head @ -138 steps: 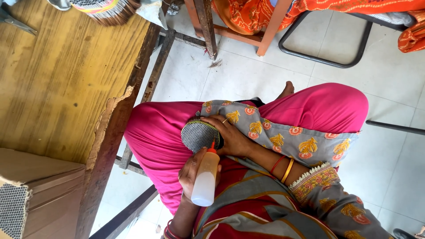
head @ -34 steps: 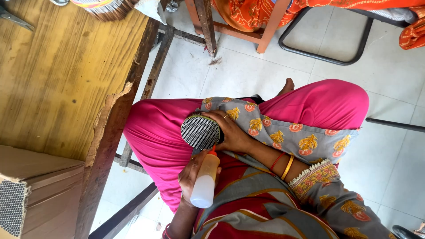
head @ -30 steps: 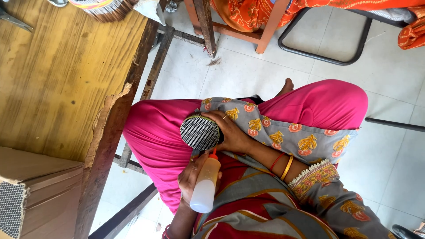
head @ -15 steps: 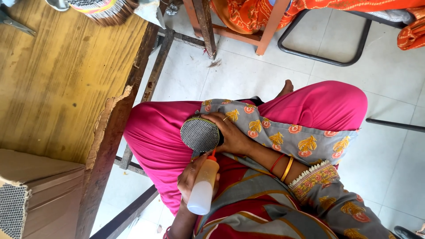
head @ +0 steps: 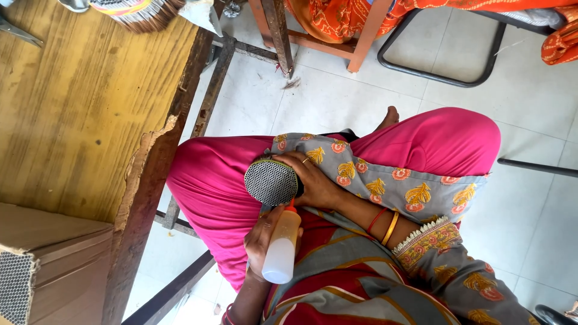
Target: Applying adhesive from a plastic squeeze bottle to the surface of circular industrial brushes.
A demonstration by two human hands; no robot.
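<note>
My right hand [head: 314, 180], with a ring and orange bangles on the wrist, grips a round, dark perforated metal disc [head: 270, 182] from its right side and holds it over my pink-clad lap. In my left hand [head: 260, 241] is a white squeeze bottle [head: 280, 250] with an orange nozzle. The nozzle tip points up and touches the lower right rim of the disc. A grey patterned scarf [head: 385, 180] lies across my lap beneath the right hand.
A worn wooden table [head: 78, 108] fills the left, its chipped edge close to my knee. A cardboard box [head: 54, 253] with a honeycomb end sits at lower left. Table legs and braces, a black chair frame [head: 445, 75] and a tiled floor lie beyond.
The bottle has shifted slightly in my left hand and its nozzle stays at the disc's rim. The disc and right hand have hardly moved.
</note>
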